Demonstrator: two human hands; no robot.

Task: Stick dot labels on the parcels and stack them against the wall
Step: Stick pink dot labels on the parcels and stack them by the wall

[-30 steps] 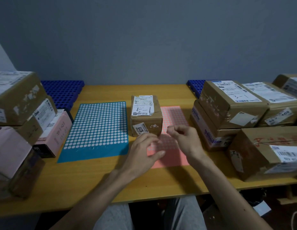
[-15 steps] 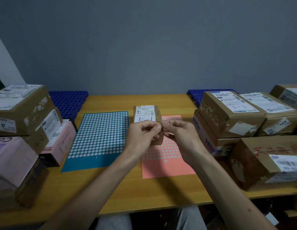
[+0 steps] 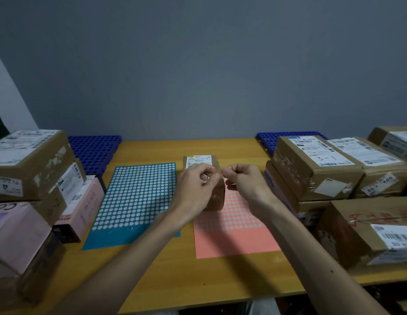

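A small brown parcel (image 3: 217, 196) with a white shipping label on top stands at the table's middle, on the far end of the pink dot-label sheet (image 3: 234, 235). My left hand (image 3: 195, 189) is curled against the parcel's front face and holds it. My right hand (image 3: 243, 183) is just right of it, thumb and forefinger pinched together near the parcel's upper right corner, apparently on a dot label too small to make out. A blue dot-label sheet (image 3: 134, 201) lies to the left.
Stacked parcels (image 3: 27, 164) and pink boxes (image 3: 82, 210) crowd the left edge. More brown parcels (image 3: 311, 169) are piled on the right. Blue plastic grids (image 3: 93, 151) lie against the grey wall at both back corners. The wooden table (image 3: 198, 280) shows bare wood in front.
My right hand rose from the pink sheet with its fingers pinched and met my left hand at the parcel's front. Now the two hands are slightly apart there.
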